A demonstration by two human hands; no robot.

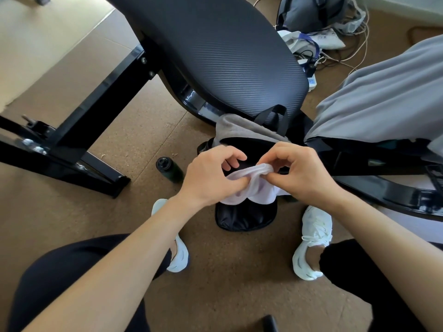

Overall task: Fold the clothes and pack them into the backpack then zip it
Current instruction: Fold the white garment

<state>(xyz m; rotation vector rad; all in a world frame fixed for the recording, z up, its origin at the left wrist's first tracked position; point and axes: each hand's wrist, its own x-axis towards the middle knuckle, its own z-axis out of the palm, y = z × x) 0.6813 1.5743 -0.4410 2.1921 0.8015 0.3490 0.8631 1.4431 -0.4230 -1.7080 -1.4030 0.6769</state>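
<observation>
Bunching a pale lilac-white garment (249,188) between them, both hands work just above the open black backpack (244,216), which stands on the floor between the person's feet. Left hand (211,178): fingers curled narrow, thumb & index pinching the cloth's rolled edge. Right hand (302,173): fingers bent in, tips gripping the same rolled edge from the other side. Rest of the cloth hangs down over the bag's mouth. Grey fabric (237,130) sticks out of the bag at the far rim, next to a black strap (275,116).

White sneakers (314,238) sit either side of the bag; black trousers at both lower corners. Dark green bottle (170,168) stands on the floor just left of the bag.

Floor (143,130): brown, cork-like, speckled, w/ a few crumbs. Black padded bench (215,49) w/ metal frame looms behind the bag. Grey garment (383,92) lies draped over another black surface at right. Far back: a grey bag (309,13), white cloth & tangled cables (335,58).
</observation>
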